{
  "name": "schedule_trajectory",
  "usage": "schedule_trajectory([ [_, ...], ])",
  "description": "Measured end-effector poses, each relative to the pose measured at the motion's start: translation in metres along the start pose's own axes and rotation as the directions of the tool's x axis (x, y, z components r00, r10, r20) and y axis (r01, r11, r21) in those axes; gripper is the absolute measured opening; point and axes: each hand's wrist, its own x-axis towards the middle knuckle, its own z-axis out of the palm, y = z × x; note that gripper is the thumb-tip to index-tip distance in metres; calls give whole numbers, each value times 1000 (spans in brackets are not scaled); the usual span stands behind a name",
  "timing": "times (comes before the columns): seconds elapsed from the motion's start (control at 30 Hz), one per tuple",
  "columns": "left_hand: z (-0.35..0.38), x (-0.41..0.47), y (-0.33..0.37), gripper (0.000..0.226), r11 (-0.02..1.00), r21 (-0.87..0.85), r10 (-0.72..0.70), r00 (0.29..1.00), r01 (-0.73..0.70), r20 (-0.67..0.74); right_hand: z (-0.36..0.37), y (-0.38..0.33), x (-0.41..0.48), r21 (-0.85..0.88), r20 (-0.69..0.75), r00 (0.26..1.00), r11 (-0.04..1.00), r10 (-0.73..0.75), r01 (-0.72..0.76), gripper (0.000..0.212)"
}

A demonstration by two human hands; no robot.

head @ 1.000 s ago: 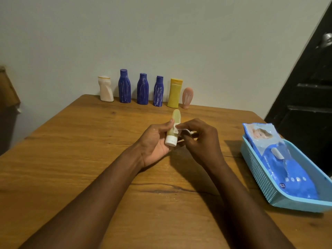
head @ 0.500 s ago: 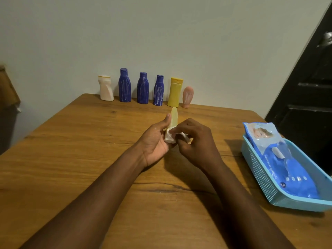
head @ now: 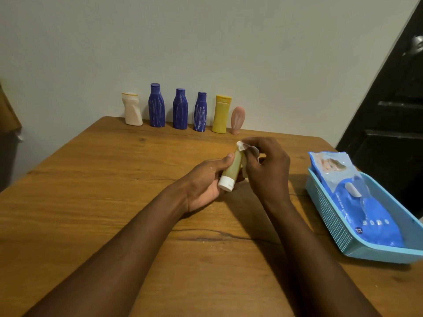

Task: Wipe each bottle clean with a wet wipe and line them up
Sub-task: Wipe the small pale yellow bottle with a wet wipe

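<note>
Yellow-green plastic tube with white cap [head: 232, 167] sat clamped in the left hand [head: 203, 184] above the wooden table [head: 91, 202], tail exposed, presumably for wiping. Right hand [head: 270, 172] pinched the white wet wipe [head: 239, 145] against it.

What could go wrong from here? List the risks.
The left hand grips the tube by its middle while the right hand rubs the wipe over its tip; wet, it might slip out.
The white cap lies clear of the wipe and could get skipped.
Placing it beside the pink tube, standing on a narrow cap, could topple that one.
</note>
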Motion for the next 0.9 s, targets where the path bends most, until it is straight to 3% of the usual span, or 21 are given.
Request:
schedule_trajectory([
  [0.17, -3, 0, 0, 35, 999, -13, 39, 996, -40, -75, 1, -7, -8, 33, 222, 975, 999, -24, 17, 21],
  [0.37, -7, 2, 6, 44, 997, -42, 55, 983, -64, -176, 1, -8, -11, 39, 424, 904, 999, -51, 38, 22],
  [0.7, 0, 0, -1, 39, 1000, 5, 13, 999, -13, -43, 0, 0, -2, -18, 116, 993, 999, 31, -29, 22],
  [0.9, -9, 2, 6, 47, 999, -29, 41, 992, -45, -119, 2, -5, -11, 70, 341, 940, 997, -18, -6, 19],
])
